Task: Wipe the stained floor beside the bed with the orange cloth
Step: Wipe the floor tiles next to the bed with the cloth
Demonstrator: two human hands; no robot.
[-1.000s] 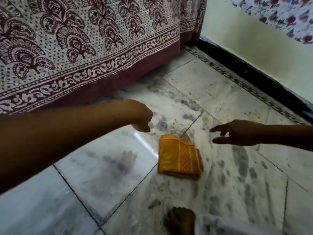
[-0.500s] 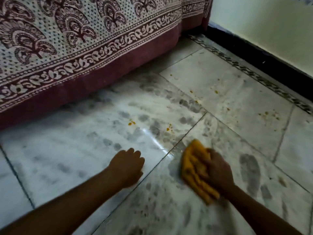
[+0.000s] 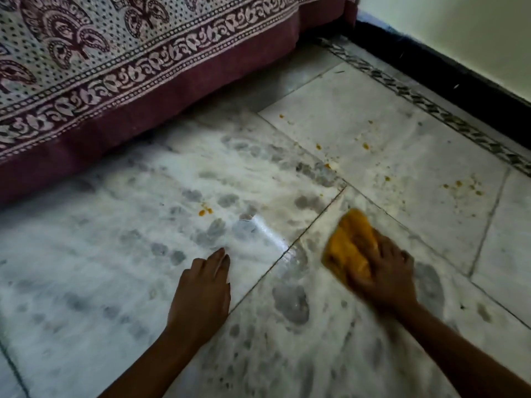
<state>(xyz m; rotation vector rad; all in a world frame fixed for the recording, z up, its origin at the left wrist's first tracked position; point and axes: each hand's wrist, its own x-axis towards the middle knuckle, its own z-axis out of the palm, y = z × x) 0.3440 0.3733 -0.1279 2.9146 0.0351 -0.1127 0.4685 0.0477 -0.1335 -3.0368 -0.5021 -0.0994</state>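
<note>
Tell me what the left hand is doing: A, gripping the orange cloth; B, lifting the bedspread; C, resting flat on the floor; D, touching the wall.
C: the left hand lies straight-fingered on the floor; the right hand holds the orange cloth.

No legible text or labels anywhere.

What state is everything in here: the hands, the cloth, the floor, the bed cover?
floor: pale tiles, smeared grey.
orange spots: scattered on the tiles, not yet wiped.
right hand: grips the orange cloth; blurred.
orange cloth: bunched up, pressed onto the floor under the right hand.
left hand: flat on the floor, fingers straight, holding nothing.
bed cover: hanging down the bed's side.
</note>
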